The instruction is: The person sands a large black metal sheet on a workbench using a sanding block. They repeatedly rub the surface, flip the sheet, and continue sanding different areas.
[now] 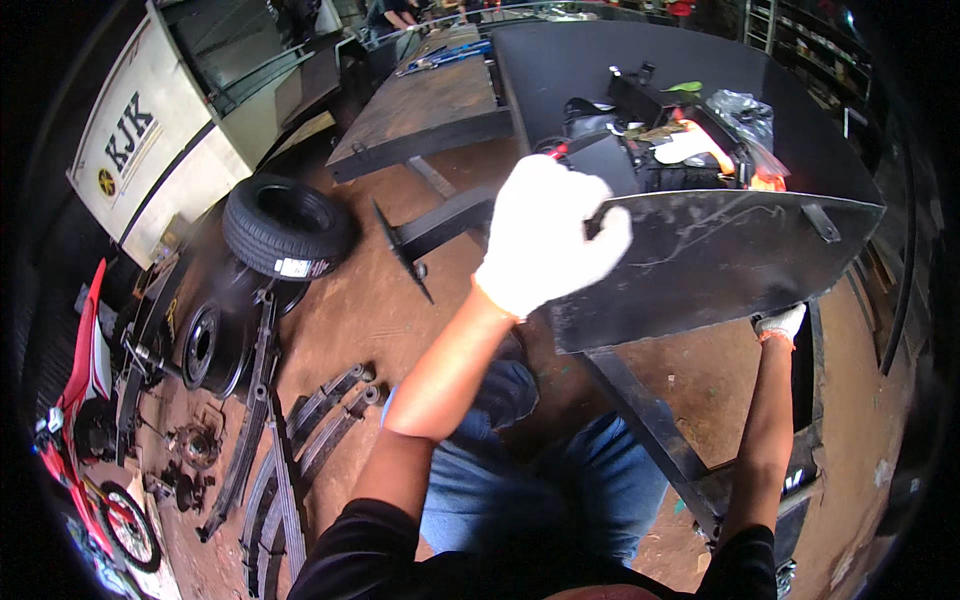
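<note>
Left hand (550,235), gloved in white, up before the left end of a black metal box (690,250), fingers curled into a loose fist, thumb standing a little apart; cannot tell from this angle whether anything lies within the curl, or whether glove and box touch. Right hand (780,322), likewise gloved, low at the box's lower right corner, fingers mostly out of sight at the edge; cannot tell how far closed, or whether gripping. Note the main relation: box directly ahead, front wall spanning the space between both hands, long axis running left to right, lower edge climbing toward the right in this view; right hand nearer to that lower edge, left hand nearer to the left end of the upper rim. Behind the front wall, a heap of gear with a clear plastic bag (742,118). Below, black steel beams (645,420). Leftward, a tyre (268,240), a wheel (203,335) and leaf springs (285,480); farther out, a red motorcycle (85,370). Beyond the left hand, a flat platform (420,115) bearing blue tools (445,57).
</note>
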